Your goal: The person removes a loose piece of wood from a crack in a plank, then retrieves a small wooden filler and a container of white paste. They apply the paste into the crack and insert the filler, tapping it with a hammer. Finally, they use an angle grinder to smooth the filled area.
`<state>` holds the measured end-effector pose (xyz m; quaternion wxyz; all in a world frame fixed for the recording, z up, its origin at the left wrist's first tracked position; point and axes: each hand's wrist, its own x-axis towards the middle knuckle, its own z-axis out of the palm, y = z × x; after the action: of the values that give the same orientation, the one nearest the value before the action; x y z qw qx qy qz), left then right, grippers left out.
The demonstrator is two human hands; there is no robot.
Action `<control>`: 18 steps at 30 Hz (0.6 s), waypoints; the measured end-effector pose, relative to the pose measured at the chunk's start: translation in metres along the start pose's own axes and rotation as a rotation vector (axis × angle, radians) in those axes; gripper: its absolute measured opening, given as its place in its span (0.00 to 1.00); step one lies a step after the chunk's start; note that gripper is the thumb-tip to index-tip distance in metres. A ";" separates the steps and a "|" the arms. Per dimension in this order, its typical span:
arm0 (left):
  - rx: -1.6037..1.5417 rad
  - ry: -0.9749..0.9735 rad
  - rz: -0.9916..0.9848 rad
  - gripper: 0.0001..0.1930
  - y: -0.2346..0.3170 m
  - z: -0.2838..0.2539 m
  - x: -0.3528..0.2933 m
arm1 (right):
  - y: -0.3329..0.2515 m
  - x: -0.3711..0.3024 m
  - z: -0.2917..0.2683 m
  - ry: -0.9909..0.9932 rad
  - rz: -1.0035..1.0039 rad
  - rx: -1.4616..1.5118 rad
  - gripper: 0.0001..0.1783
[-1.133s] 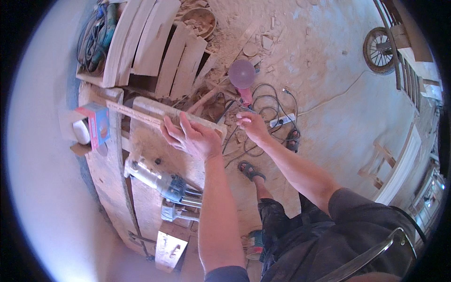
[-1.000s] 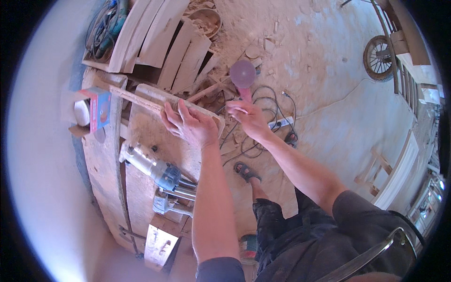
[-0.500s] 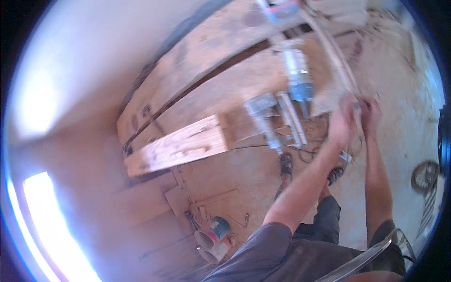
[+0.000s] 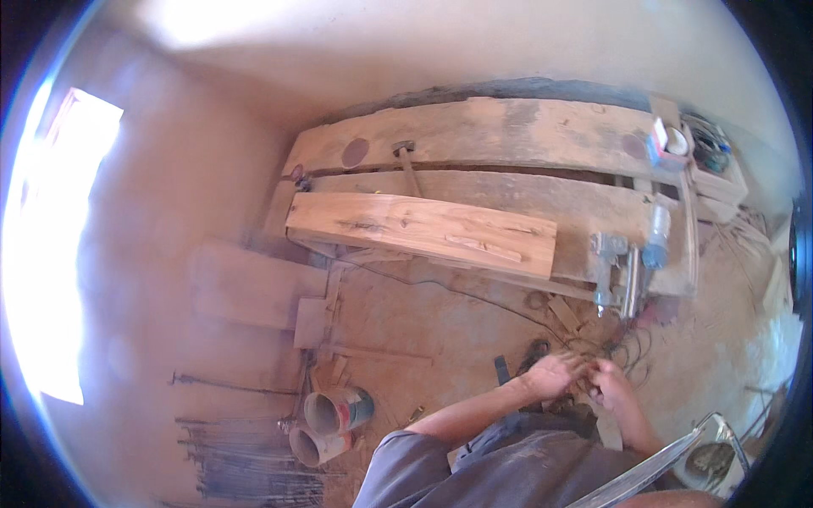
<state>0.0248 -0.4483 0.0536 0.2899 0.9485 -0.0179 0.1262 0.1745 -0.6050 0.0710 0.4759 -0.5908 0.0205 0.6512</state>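
My left hand (image 4: 555, 375) and my right hand (image 4: 608, 385) are close together in front of my body, beyond the near edge of the workbench. Both have their fingers bent inward, meeting at the tips. Whatever lies between the fingers is too small and blurred to make out. Closest to them on the bench (image 4: 508, 188) are a grey-blue power tool (image 4: 605, 264), a pale metal bar (image 4: 632, 284) and a blue cylindrical tool (image 4: 656, 237). A thick light-coloured wooden beam (image 4: 423, 227) lies along the bench's front, a small wood strip (image 4: 483, 249) on top of it.
A hammer (image 4: 408, 168) lies behind the beam. At the bench's right end are a small box (image 4: 669, 146) and a crate of cables (image 4: 710, 151). Cords and wood scraps (image 4: 563, 313) lie on the floor below. Lower left are two buckets (image 4: 326, 412) and several thin metal rods (image 4: 246, 457).
My view has swung, showing the whole bench. Both hands have come down and nearer to my body from beside the bench's right end, staying together.
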 end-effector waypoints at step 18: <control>-0.605 -0.727 -0.255 0.13 0.122 0.061 0.000 | 0.171 -0.184 -0.012 0.692 -0.579 -0.534 0.12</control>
<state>0.0257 -0.5837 0.0717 0.5408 0.7990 -0.0375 -0.2603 0.0455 -0.8147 0.1208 0.4345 -0.8536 -0.1546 0.2422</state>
